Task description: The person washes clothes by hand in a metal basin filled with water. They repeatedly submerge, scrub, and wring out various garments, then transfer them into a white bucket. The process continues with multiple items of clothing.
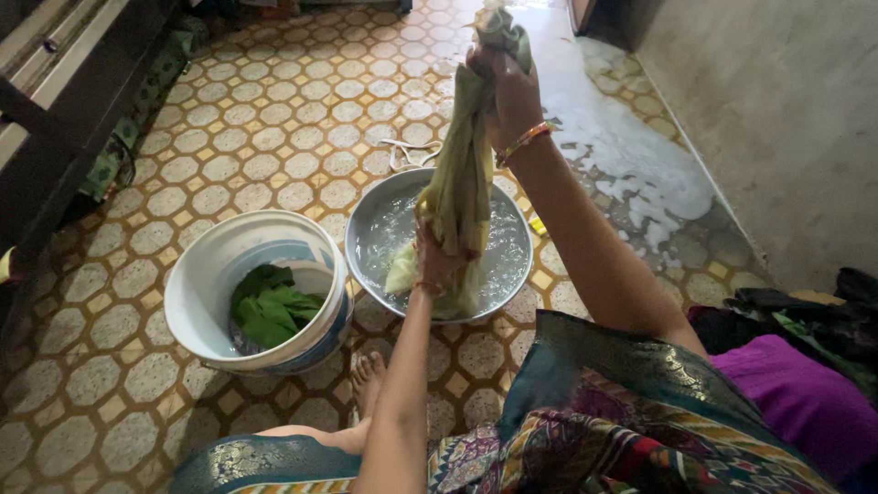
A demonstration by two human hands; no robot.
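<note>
Looking down from the head camera, a person sits on the tiled floor (274, 119) and holds one long wet cloth (462, 174), pale green, twisted like a rope. The right hand (508, 91) is up high and closed tight around the top of the cloth. The left hand (434, 261) is down low and squeezes the bottom part, fingers wrapped around it. The cloth hangs straight over a round metal basin (366, 229) with soapy water in it, and its bottom end dips into the basin.

It looks like the cloth is washed and is now partly wrung, since it is twisted and the lower end is wet and loose. One dark green cloth (270, 306) lies in the white bucket (197, 293) just beside the basin. Soap foam (631, 155) spreads on the floor near the wall.

Counting: two hands, one basin, one bucket, one cloth in the hands, one cloth in the bucket. A pile of dark clothes (805, 316) lies at the right; I cannot tell how many.
</note>
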